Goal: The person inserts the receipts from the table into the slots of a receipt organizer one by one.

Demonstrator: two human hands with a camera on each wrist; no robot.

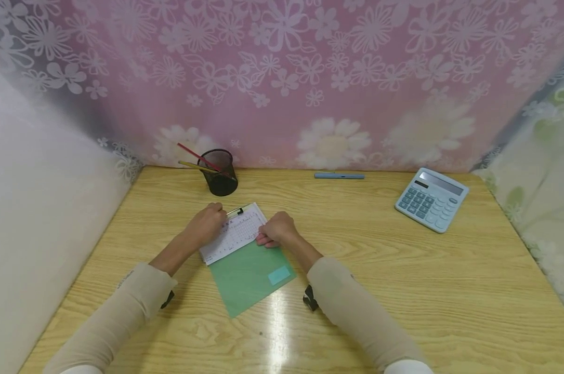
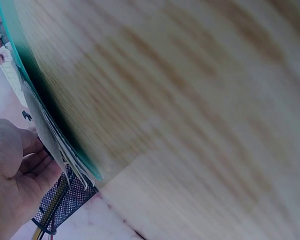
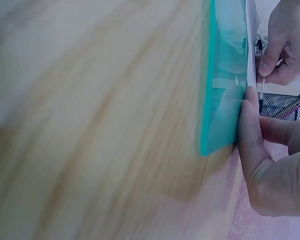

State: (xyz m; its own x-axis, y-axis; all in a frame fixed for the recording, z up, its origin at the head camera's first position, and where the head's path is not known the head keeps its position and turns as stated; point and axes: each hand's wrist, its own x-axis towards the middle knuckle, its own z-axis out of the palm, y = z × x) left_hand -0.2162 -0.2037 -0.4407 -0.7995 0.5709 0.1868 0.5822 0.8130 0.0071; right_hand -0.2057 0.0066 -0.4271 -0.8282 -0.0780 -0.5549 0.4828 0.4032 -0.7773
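Observation:
A green file folder (image 1: pixel 249 275) with a light blue label lies at a slant on the table, and printed sheets of paper (image 1: pixel 232 234) cover its upper part. Along the top edge of the sheets is a metal clip (image 1: pixel 235 212) with black ends. My left hand (image 1: pixel 209 223) is at the top left of the folder; in the right wrist view its thumb and finger pinch the clip (image 3: pixel 261 82). At the sheets' right edge, my right hand (image 1: pixel 278 228) pinches the paper between thumb and fingers. The right fingers (image 3: pixel 250 125) lie on the folder side of the sheets.
Behind the folder stands a black mesh pen cup (image 1: pixel 220 179) with a red and a yellow pencil. A blue pen (image 1: pixel 339 176) lies along the table's back edge. A light blue calculator (image 1: pixel 432 199) is at the back right. Flowered cloth (image 1: pixel 333 104) borders the wooden table (image 1: pixel 380 275).

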